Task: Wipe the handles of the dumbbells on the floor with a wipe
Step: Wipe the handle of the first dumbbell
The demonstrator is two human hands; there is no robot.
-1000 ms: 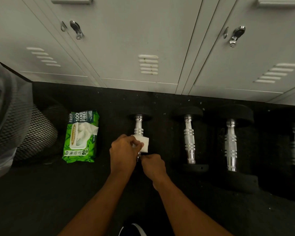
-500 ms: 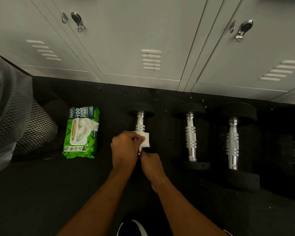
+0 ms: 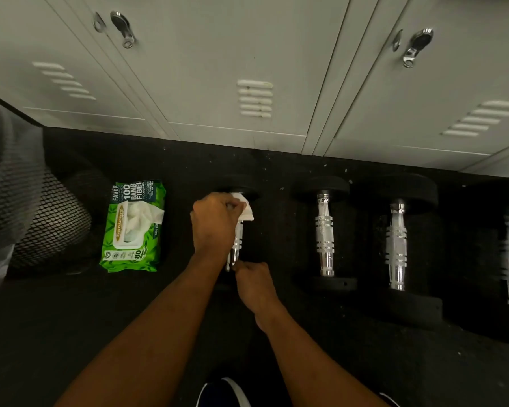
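**Gym floor, dumbbell row under lockers**

Head view. Black floor (image 3: 71, 333) beneath grey lockers (image 3: 218, 54). Green wipes pack (image 3: 130, 254), at left, reads "FAVOR", "100", "80". Left hand (image 3: 213, 227) clenches white wipe (image 3: 246, 208) round the far end of the leftmost dumbbell handle (image 3: 237, 242). Right hand (image 3: 254, 284) pinches its near end. Three more dumbbells (image 3: 324, 233) lie rightward, apart, with bare floor in front.

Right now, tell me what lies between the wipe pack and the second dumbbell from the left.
Head view: the first dumbbell, its handle gripped by the left hand through a wipe.

Left hand (image 3: 215, 224) wrapping wipe (image 3: 246, 208) around dumbbell handle (image 3: 237, 245), right hand (image 3: 254, 284) gripping its near end
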